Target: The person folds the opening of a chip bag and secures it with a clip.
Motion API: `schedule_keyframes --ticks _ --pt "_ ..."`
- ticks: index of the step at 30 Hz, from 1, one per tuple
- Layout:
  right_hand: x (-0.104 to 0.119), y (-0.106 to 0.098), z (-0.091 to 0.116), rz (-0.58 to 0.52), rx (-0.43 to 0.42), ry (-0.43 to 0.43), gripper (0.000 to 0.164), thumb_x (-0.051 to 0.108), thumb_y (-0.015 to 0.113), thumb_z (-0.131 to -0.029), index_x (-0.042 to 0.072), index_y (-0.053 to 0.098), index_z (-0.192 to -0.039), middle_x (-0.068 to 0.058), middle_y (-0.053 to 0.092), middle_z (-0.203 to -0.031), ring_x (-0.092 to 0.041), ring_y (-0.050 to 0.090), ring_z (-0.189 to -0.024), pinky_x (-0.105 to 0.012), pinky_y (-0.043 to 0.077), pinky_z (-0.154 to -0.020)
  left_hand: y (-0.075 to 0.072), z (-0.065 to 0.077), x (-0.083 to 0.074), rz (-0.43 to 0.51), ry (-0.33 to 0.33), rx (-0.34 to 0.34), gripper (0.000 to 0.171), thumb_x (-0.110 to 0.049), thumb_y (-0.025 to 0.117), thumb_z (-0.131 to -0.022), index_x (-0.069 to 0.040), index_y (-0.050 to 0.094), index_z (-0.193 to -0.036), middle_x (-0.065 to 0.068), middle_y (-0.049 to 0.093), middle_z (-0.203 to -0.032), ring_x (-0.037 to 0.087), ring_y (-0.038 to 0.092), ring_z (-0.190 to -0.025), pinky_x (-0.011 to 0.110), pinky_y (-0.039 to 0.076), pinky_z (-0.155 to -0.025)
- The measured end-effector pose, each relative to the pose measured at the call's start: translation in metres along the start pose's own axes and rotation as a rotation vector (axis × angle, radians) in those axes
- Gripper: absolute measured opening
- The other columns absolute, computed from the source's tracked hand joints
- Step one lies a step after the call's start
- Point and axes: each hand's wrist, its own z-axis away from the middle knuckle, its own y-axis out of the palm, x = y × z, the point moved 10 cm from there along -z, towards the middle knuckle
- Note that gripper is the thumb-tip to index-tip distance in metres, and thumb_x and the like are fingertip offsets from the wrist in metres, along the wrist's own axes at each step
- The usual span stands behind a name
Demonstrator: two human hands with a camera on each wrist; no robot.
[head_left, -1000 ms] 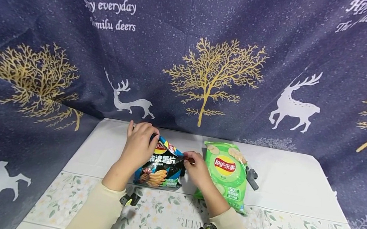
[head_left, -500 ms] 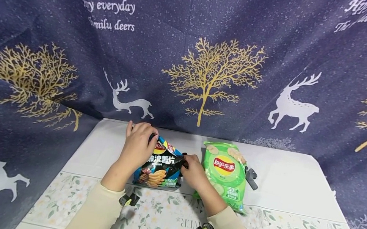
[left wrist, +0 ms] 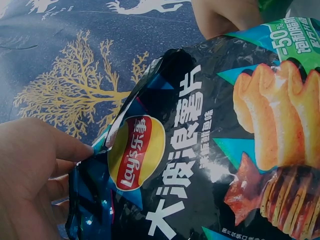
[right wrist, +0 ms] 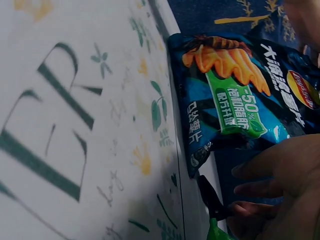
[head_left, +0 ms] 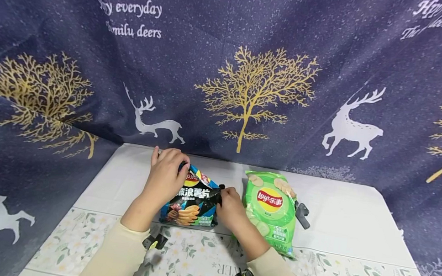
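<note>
A black and blue bag of potato chips (head_left: pixel 189 210) stands on the table with its top folded over. My left hand (head_left: pixel 166 175) pinches the folded top at its left end, as the left wrist view also shows with thumb and fingers (left wrist: pixel 75 150) on the edge. My right hand (head_left: pixel 233 209) is at the bag's right edge, fingers curled round a slim black clip (head_left: pixel 221 187). In the right wrist view the other end of this clip (right wrist: pixel 211 196) shows beside the bag's lower corner; its middle is hidden by the hand.
A green bag of potato chips (head_left: pixel 274 209) lies just right of my right hand. A dark grey clip (head_left: pixel 303 215) is at its right side. The white table (head_left: pixel 342 226) has a flowered front part, and a blue cloth (head_left: pixel 235 20) with deer hangs behind.
My right hand has shifted slightly left and down along the bag's right edge, its fingers now more curled, and the black clip shows above them. The left hand has kept its place on the fold.
</note>
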Motion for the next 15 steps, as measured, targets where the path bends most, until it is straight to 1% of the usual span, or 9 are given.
schedule_keyframes --ticks 4,7,10,15 --pt "0.004 -0.001 0.001 0.079 -0.033 -0.034 0.044 0.009 0.068 -0.093 -0.013 0.059 -0.13 -0.025 0.057 -0.13 -0.038 0.059 -0.119 -0.047 0.053 -0.101 0.0 0.001 0.001 -0.001 0.0 -0.002 0.015 -0.02 0.059 -0.102 -0.01 0.07 -0.104 0.012 0.066 -0.123 0.034 0.05 -0.132 0.068 0.009 -0.122" --pt "0.006 -0.002 0.002 0.139 -0.042 -0.052 0.041 0.011 0.07 -0.092 -0.011 0.063 -0.126 -0.022 0.058 -0.128 -0.037 0.058 -0.116 -0.046 0.051 -0.101 0.0 0.001 0.001 -0.003 0.0 -0.003 0.015 -0.02 0.059 -0.102 -0.01 0.07 -0.103 0.012 0.066 -0.123 0.034 0.05 -0.132 0.068 0.009 -0.122" --pt "0.009 -0.003 0.003 0.199 -0.061 -0.075 0.036 0.012 0.072 -0.091 -0.008 0.067 -0.12 -0.019 0.06 -0.125 -0.034 0.057 -0.111 -0.046 0.05 -0.098 0.0 0.001 0.001 -0.001 0.002 -0.004 0.015 -0.02 0.059 -0.102 -0.01 0.069 -0.103 0.012 0.066 -0.123 0.034 0.05 -0.132 0.068 0.009 -0.121" --pt "0.013 -0.007 0.004 0.254 -0.104 -0.096 0.029 0.012 0.072 -0.09 -0.005 0.071 -0.113 -0.016 0.062 -0.121 -0.032 0.057 -0.106 -0.044 0.048 -0.095 0.0 0.001 0.001 -0.002 0.002 -0.004 0.014 -0.02 0.059 -0.102 -0.011 0.069 -0.104 0.012 0.066 -0.123 0.034 0.05 -0.132 0.068 0.009 -0.122"
